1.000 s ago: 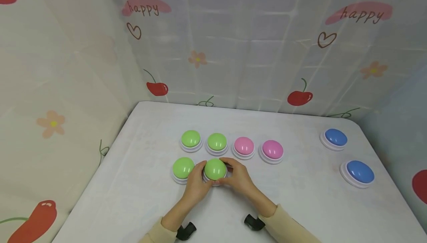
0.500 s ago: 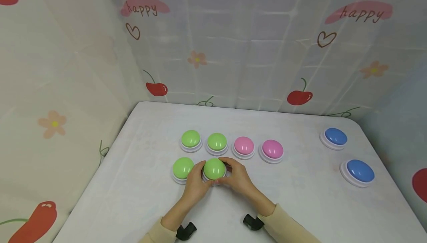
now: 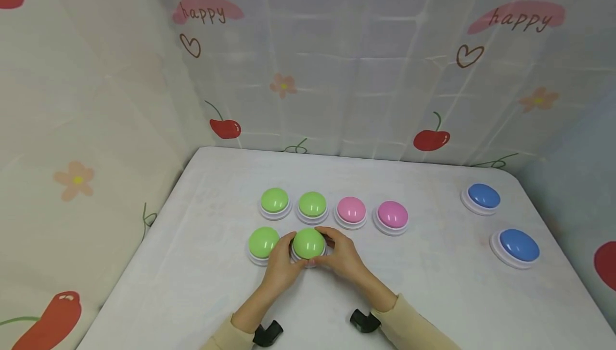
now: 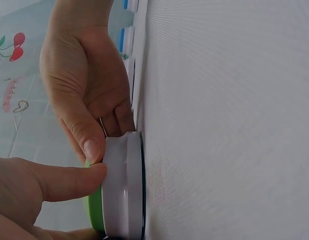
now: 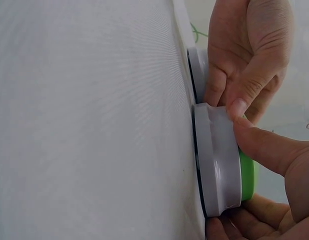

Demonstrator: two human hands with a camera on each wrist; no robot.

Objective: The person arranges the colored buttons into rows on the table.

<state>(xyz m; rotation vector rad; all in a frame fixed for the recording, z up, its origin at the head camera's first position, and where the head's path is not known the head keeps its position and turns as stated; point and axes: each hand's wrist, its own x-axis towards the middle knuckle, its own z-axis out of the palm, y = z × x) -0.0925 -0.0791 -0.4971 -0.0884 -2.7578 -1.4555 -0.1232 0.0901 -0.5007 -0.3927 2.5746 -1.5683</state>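
At lower centre of the head view, the left hand (image 3: 281, 264) and right hand (image 3: 343, 258) pinch the white rim of a green button (image 3: 308, 243) from both sides, apparently squaring it beside its green neighbour (image 3: 262, 241) on the table (image 3: 433, 296); pink buttons (image 3: 371, 212) and blue buttons (image 3: 500, 220) lie farther right.

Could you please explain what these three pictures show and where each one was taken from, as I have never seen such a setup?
No machine here: a person works with bare hands. The wide picture comes from a head camera; the close ones from cameras on each wrist. On the white cloth-covered table stand round plastic dome buttons on white bases: four green, two pink, two blue. The left hand and right hand grip the near green button by its white base, which rests on the table.
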